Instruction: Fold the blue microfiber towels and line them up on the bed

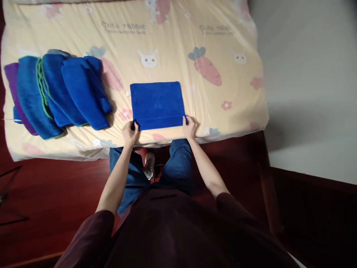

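A blue cloth (157,100) lies flat on the bed, with a strip along its near edge folded over and a small white tag at its left side. My left hand (130,133) pinches the near left corner of this cloth. At the near right corner, the fingers of my right hand (189,126) are closed on the fabric. Off to the left rests a heap of folded or rolled cloths (60,93), mostly blue, with one purple piece at its far left and green edging on some.
The bed (237,100) has a pale yellow sheet printed with rabbits and carrots. A grey-white wall (309,85) stands on the right. Below the bed's near edge are my legs and a dark red floor (55,186). Thin black legs of some object show at the lower left.
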Motion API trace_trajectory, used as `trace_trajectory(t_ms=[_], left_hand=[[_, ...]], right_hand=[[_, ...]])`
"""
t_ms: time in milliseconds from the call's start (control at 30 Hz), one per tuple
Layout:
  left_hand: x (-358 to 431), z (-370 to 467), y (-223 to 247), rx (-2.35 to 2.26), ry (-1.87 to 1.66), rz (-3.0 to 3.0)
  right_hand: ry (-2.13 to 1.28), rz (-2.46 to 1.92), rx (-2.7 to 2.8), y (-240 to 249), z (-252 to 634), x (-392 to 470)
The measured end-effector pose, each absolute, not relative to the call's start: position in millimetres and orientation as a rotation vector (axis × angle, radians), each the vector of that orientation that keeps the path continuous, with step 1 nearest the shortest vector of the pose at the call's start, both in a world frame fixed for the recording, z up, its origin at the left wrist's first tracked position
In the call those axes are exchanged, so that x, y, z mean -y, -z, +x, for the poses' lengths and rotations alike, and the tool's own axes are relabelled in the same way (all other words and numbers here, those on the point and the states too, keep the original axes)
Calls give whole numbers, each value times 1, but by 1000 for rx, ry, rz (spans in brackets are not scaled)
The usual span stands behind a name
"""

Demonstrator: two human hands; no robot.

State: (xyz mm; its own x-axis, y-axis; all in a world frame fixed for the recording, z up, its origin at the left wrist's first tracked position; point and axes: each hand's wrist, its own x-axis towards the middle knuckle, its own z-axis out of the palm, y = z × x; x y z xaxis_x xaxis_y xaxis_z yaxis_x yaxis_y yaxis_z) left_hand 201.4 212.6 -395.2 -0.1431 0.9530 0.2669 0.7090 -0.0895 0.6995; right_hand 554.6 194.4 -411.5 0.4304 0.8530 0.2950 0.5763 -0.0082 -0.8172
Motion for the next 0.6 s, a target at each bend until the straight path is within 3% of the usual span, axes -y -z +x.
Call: trace_trajectory(t_ms=[333,500,600], left_hand=[[-205,197,393,-1746,-1191,2034],[-202,195,381,-1316,-825,2291],[-206,197,376,-1286,-795,2312]], right_hand=[[-198,-1767,1134,407,548,-185],[-143,-1674,1824,394,552,-169],[-148,-1565,2109,387,554,-169]])
